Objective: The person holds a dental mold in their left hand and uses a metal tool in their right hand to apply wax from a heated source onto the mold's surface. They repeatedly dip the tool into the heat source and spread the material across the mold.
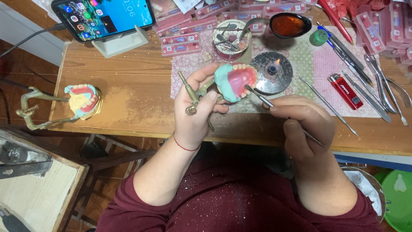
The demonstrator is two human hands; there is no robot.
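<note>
Head view: hands closed, left (pixel 195 107) around denture model (pixel 235 81), right (pixel 302 120) around metal tool (pixel 274 107); pink boxes (pixel 180 45) behind.

Left hand (pixel 195 109) grips a brass frame holding a denture model (pixel 235 81), pink wax and teeth facing up. Right hand (pixel 302 122) pokes a metal tool (pixel 262 98) into it, above the counter (pixel 128 94), burner (pixel 271 72) lit just behind.
</note>
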